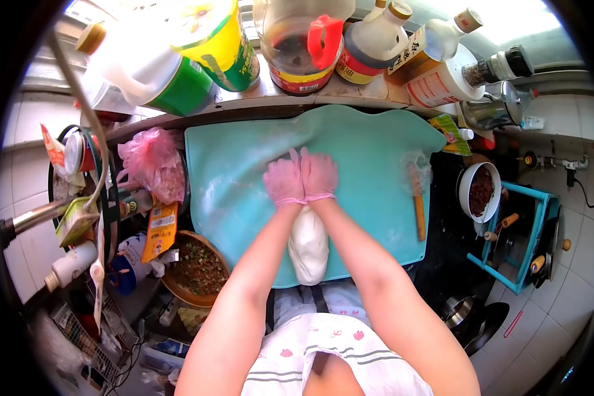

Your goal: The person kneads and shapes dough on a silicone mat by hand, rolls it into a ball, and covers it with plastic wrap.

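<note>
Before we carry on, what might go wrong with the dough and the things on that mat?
The dough lies at the near edge of the mat, so it might slip off toward the apron.

The rolling pin lies close to the mat's right edge; a nudge could roll it off.

The mat's far edge is wavy, so it may shift under pushing.

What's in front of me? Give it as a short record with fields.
Worked piece: long white dough lump
Pink-gloved left hand: at the lump's far end
Pink-gloved right hand: beside the left, touching it
Surface: flexible turquoise mat
On mat, right: slim wooden-looking stick
Beside mat, left: round brown bowl holding chopped mixture
</note>
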### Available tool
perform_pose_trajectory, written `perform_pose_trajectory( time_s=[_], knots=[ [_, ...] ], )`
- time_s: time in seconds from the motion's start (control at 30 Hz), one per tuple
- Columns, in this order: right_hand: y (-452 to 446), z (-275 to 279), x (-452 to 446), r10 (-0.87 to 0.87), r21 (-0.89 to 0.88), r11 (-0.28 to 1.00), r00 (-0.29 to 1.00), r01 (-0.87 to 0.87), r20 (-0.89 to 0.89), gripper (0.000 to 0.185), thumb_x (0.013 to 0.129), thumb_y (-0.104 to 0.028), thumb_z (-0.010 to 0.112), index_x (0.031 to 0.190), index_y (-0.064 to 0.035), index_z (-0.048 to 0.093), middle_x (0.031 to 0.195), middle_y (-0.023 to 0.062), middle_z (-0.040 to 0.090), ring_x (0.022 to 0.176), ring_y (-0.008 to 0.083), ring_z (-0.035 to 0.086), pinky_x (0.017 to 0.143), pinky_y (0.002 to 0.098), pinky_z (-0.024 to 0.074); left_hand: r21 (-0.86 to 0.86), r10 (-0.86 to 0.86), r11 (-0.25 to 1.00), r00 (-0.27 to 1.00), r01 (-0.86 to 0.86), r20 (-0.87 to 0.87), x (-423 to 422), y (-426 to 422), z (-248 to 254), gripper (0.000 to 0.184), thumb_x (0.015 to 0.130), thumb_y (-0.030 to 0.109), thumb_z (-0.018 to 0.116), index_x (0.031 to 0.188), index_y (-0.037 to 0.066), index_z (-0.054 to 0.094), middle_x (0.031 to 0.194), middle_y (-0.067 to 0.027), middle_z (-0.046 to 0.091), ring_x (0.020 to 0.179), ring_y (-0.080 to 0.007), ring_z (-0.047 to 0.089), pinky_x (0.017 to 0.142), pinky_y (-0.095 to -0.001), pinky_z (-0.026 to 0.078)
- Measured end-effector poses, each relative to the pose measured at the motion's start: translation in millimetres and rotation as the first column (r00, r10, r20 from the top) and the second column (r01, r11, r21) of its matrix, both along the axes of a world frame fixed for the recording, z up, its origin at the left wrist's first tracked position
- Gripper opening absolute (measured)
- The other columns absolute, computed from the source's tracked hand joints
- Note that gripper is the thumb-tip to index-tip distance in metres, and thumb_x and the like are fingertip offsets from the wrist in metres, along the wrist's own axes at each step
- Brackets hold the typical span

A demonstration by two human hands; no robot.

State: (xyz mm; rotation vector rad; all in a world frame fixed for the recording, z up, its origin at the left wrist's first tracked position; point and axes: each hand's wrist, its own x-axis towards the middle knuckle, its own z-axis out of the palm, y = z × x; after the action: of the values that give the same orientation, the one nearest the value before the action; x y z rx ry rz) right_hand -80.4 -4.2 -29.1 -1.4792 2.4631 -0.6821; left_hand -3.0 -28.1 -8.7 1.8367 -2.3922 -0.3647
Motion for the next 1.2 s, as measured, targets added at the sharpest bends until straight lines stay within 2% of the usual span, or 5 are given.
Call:
perform_pose_trajectory(
  time_s=[0.27, 0.37, 0.47, 0.63, 1.2],
  knots=[
    [13.3, -12.9, -2.6, 0.111, -0.210, 0.970, 0.991, -0.124, -0.075, 0.046, 0.095, -0.041, 0.046, 0.081, -0.0033, 0.068, 0.079, 0.0169, 0.063, 0.077, 0.0372, 0.059, 0.075, 0.0474, 0.0466, 0.004, -0.095, 0.995, 0.973, 0.098, -0.209, 22.7, -11.6, -25.0, 0.050, 0.097, 0.042, 0.040, 0.095, -0.001, 0.065, 0.087, -0.0218, 0.064, 0.093, -0.0398, 0.059, 0.079, -0.0542, 0.043],
    [43.3, 10.5, -2.3, 0.010, 0.057, 0.997, 0.775, -0.059, 0.632, 0.051, 0.096, -0.046, 0.044, 0.083, -0.0040, 0.069, 0.079, 0.0173, 0.065, 0.078, 0.0368, 0.061, 0.074, 0.0459, 0.0470, 0.612, 0.232, 0.787, 0.883, 0.077, -0.409, 41.1, -3.2, 31.6, 0.047, 0.102, 0.042, 0.032, 0.106, 0.004, 0.059, 0.088, -0.0218, 0.065, 0.087, -0.0399, 0.062, 0.074, -0.0522, 0.047],
    [75.2, 59.9, 2.5, -0.043, 0.212, 0.972, 0.802, -0.105, 0.596, 0.056, 0.096, -0.051, 0.042, 0.080, -0.0045, 0.069, 0.088, 0.0245, 0.062, 0.081, 0.0433, 0.057, 0.077, 0.0503, 0.0451, 0.396, -0.277, 0.823, 0.896, 0.407, -0.347, 52.1, 30.7, 41.3, 0.046, 0.102, 0.042, 0.031, 0.110, 0.004, 0.056, 0.080, -0.0228, 0.064, 0.079, -0.0404, 0.062, 0.067, -0.0518, 0.047],
    [138.5, 65.0, 40.9, 0.058, -0.143, 0.989, 0.991, -0.040, 0.124, 0.042, 0.097, -0.039, 0.044, 0.078, -0.0085, 0.066, 0.077, 0.0133, 0.064, 0.076, 0.0366, 0.059, 0.067, 0.0491, 0.0428, -0.123, -0.339, 0.941, 0.858, 0.316, -0.386, 66.9, 121.4, -14.0, 0.041, 0.098, 0.039, 0.043, 0.117, 0.004, 0.050, 0.075, -0.0193, 0.062, 0.065, -0.0382, 0.061, 0.056, -0.0500, 0.045],
    [44.8, 1.1, 3.3, 0.128, 0.021, 0.992, 0.976, -0.126, -0.178, 0.021, 0.091, -0.032, 0.049, 0.090, -0.0163, 0.064, 0.075, 0.0063, 0.058, 0.069, 0.0273, 0.055, 0.060, 0.0433, 0.0398, 0.072, 0.041, 0.997, 0.990, -0.032, -0.134, 6.4, 33.3, -5.0, 0.040, 0.096, 0.043, 0.047, 0.090, 0.004, 0.054, 0.065, -0.0187, 0.059, 0.061, -0.0398, 0.059, 0.052, -0.0490, 0.043]
  ],
)
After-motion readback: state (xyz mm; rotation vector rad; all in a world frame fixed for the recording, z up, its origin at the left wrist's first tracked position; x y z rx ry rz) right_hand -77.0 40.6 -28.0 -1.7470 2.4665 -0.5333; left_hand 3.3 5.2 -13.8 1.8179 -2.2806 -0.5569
